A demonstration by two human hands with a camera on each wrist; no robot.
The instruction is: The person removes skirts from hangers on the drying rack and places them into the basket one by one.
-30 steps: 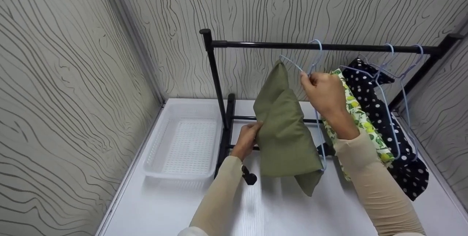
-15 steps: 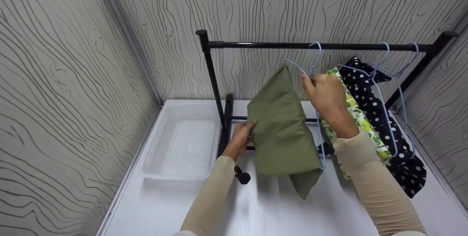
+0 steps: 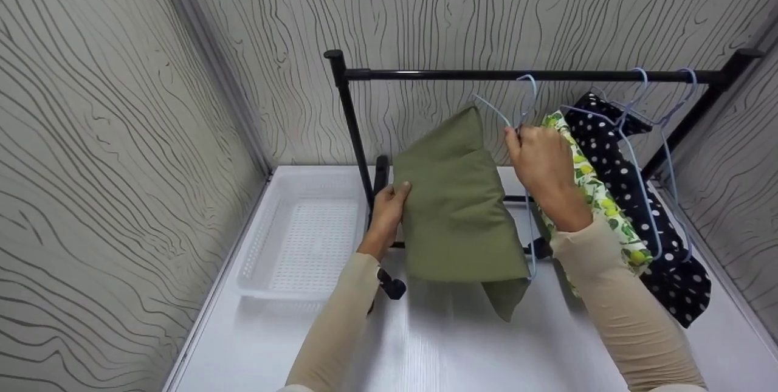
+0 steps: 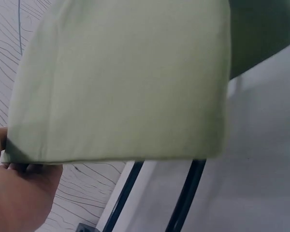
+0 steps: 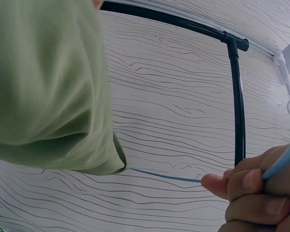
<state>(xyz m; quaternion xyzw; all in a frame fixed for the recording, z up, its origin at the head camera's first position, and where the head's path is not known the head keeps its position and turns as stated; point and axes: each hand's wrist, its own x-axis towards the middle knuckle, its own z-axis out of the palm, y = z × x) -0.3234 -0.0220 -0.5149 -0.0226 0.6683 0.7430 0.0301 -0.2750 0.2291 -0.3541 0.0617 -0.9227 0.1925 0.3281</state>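
My right hand (image 3: 544, 164) grips a light blue wire hanger (image 3: 499, 113) just below its hook; in the right wrist view, curled fingers (image 5: 253, 203) close round the wire. The hook overlaps the black rail in the head view. An olive green cloth (image 3: 456, 209) is draped over the hanger, folded, with one corner hanging lower at the right. My left hand (image 3: 387, 213) pinches the cloth's left edge between thumb and fingers. Seen from the left wrist, the green cloth (image 4: 125, 87) is spread flat, its edge in the hand and the fingers partly hidden behind it.
Right of my right hand, a lemon-print cloth (image 3: 602, 197) and a black polka-dot cloth (image 3: 671, 258) hang on hangers from the rack's rail (image 3: 425, 75). A white plastic basket (image 3: 258, 246) stands at the left on the white table (image 3: 292, 343). Patterned walls (image 3: 419, 15) enclose the table.
My left hand has moved left and slightly up, drawing the green cloth's left edge out so it spreads wider. The held hanger's hook has dropped slightly against the rail.
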